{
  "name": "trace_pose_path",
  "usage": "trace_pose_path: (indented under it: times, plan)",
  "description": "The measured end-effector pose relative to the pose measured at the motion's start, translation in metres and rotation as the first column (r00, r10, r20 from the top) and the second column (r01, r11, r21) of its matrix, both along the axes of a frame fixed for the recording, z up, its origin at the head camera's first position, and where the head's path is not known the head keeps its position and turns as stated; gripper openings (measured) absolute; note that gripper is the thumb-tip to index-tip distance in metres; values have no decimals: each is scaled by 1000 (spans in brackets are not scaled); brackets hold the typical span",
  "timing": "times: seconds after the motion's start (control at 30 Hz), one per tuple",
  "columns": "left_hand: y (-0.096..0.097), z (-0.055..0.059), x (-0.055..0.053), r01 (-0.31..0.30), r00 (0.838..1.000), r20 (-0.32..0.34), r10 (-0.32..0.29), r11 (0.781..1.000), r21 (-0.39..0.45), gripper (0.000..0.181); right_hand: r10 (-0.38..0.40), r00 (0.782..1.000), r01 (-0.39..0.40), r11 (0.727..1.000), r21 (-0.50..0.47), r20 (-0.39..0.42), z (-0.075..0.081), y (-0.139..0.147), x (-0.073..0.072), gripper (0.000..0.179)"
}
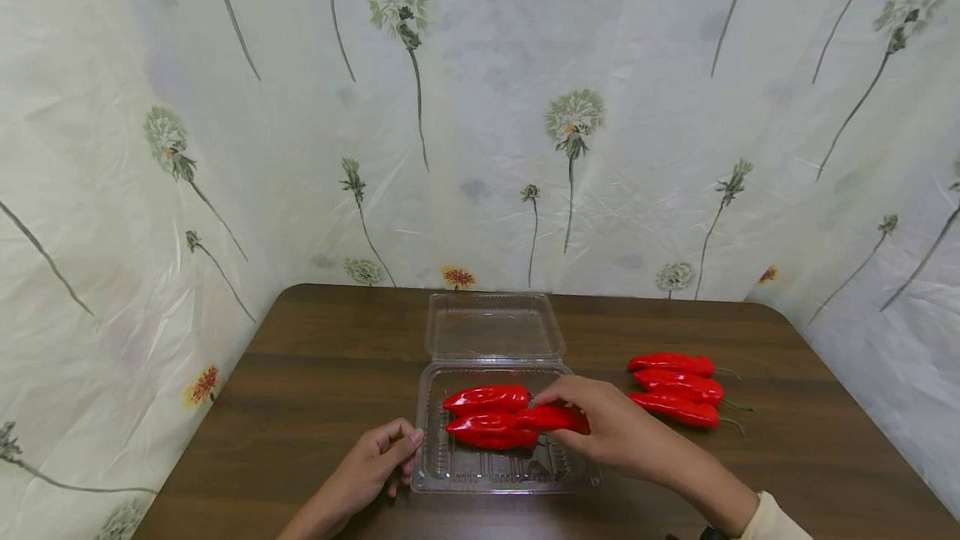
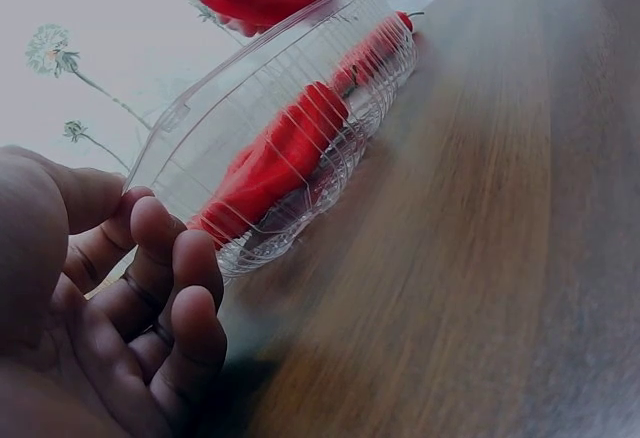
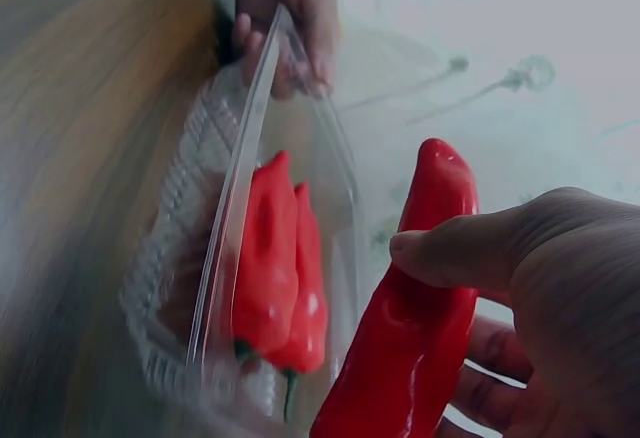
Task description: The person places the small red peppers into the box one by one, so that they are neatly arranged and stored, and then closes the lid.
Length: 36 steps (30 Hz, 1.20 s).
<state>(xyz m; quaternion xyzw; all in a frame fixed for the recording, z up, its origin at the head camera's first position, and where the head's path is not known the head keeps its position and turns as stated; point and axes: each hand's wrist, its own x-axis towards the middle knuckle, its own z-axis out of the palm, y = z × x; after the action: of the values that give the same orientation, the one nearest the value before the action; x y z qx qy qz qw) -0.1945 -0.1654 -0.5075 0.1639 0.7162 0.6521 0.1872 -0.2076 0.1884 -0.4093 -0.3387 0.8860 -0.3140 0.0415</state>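
My left hand pinches the left rim of a clear plastic clamshell container between thumb and fingertips, closely seen in the left wrist view. Two shiny red peppers lie side by side in its base, a far one and a near one. Above them my right hand holds a third red pepper, thumb on one side and fingers on the other. In the right wrist view this pepper is outside the container's rim, raised over it. Its stem end is hidden in the head view.
Behind the base, the container's lid lies folded back flat. Three more red peppers with green stems lie in a row on the brown wooden table, to the right. A dandelion-print sheet hangs behind the table.
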Motion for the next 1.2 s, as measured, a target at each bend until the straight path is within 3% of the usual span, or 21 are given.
trace_pose_path:
  times: [0.3, 0.6, 0.83, 1.2]
  plan:
    - [0, 1, 0, -10, 1000, 7, 10, 1000, 0, 36, 13, 998, -4, 988, 155, -56, 6, -30, -1, 33]
    - [0, 2, 0, -5, 1000, 1, 5, 1000, 5, 36, 47, 996, -26, 968, 249, -80, 3, -56, -2, 30]
    - [0, 3, 0, -14, 1000, 21, 14, 1000, 9, 36, 65, 992, -34, 962, 269, -109, -3, -76, -3, 27]
    - [0, 3, 0, -3, 1000, 6, 3, 1000, 17, 36, 88, 994, -66, 952, 300, -59, -23, -93, -4, 22]
